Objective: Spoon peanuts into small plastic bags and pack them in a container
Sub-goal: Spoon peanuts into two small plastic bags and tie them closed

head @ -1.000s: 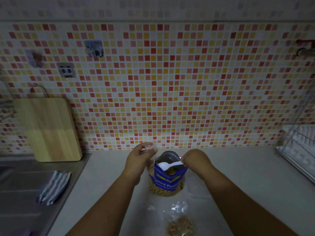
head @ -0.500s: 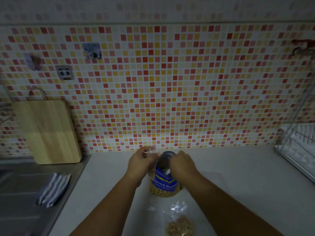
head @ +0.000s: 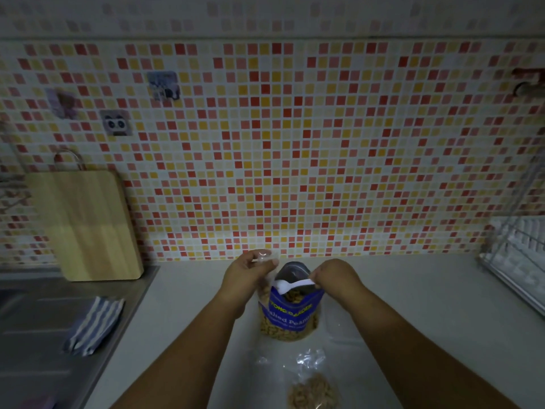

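1. Worktop (head: 413,305): pale surface running along a mosaic-tiled wall (head: 295,157); the light is dim.
2. Peanut pouch (head: 290,315): blue, standing upright at the centre of the worktop between the 2 hands, its top open and peanuts visible inside.
3. Left hand (head: 244,276): raised just beside the pouch's left edge, fingers pinched on a small clear bag (head: 265,256) held at the fingertips above the pouch's rim.
4. Right hand (head: 336,276): curled and pinching the handle of a white spoon (head: 290,285). The spoon lies roughly level across the pouch's mouth, bowl toward the left; whether it carries peanuts cannot be told.
5. Filled bag (head: 309,391): clear plastic with a heap of peanuts inside, lying flat on the worktop nearer the viewer than the pouch, between the forearms.
6. Cutting board (head: 85,225): wooden, leaning upright against the wall at the left.
7. Sink (head: 35,320): steel, at the far left, with a striped cloth (head: 94,326) on its edge.
8. Dish rack (head: 519,261): wire, at the right edge, only partly in view.
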Available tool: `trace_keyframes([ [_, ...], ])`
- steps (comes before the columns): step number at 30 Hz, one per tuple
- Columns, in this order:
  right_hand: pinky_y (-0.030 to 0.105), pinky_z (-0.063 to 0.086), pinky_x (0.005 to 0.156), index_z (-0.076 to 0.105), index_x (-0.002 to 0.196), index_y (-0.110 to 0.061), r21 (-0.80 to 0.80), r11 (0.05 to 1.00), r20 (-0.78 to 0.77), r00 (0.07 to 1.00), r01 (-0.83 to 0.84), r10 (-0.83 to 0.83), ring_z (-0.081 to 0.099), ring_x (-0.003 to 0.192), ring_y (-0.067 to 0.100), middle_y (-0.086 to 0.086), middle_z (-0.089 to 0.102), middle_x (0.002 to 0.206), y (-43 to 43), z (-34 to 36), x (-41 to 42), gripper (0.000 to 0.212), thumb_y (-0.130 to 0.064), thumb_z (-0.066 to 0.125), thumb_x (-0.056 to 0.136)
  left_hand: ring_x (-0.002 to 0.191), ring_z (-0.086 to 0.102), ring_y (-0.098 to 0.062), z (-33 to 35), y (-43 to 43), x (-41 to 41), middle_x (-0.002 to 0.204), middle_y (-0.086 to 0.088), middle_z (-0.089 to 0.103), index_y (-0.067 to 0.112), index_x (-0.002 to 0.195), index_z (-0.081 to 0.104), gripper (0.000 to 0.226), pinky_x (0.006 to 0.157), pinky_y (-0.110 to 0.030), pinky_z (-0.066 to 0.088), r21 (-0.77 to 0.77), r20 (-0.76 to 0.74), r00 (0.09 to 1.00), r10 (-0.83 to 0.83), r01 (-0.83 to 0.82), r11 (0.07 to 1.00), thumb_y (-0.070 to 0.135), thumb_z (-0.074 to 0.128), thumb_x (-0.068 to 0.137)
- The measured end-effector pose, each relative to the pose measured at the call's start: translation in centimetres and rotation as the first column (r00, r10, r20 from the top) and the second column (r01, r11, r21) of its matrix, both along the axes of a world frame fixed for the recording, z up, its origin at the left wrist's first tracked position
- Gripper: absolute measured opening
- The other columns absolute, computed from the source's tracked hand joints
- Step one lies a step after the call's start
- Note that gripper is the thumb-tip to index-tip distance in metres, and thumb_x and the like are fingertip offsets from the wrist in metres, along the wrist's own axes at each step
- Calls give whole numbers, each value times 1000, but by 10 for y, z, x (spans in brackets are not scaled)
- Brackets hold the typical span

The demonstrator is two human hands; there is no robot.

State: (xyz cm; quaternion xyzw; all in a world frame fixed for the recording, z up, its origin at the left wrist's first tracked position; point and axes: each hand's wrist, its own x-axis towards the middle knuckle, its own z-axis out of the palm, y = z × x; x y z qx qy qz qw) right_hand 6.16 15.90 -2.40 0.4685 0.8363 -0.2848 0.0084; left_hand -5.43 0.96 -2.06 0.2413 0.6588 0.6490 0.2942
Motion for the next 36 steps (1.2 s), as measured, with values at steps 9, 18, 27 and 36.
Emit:
trace_keyframes([
  [9,32,41,99,54,129,-6,-92,994,491,866,-52,91,50,122,25,12,49,136,16,27,0,40,-23,49,93,90,63,-17,7,-9,-6,104,-3,66,24,102,63,23,67,-25,50,10,-54,998,23,-22,1000,20,70,81],
  [18,31,42,94,40,140,-16,116,965,591,797,-234,122,51,105,21,10,46,136,28,60,13,45,-14,41,94,80,59,-5,10,-8,4,97,5,62,22,117,59,43,58,-10,45,-251,-487,856,-173,52,967,21,75,77],
  [27,36,48,93,69,106,-15,382,881,104,960,-280,260,55,111,25,8,67,110,-12,77,12,25,-20,48,92,88,60,-10,10,11,22,98,5,64,25,112,61,42,67,-12,47,-272,-578,782,-234,86,959,25,77,73],
  [36,29,34,70,73,72,-19,966,189,41,827,-176,561,55,69,19,-6,68,64,-26,106,30,13,-13,69,62,90,65,-20,5,5,14,96,-3,69,25,89,64,14,69,-27,54,-54,-203,979,-4,-7,999,18,71,79],
])
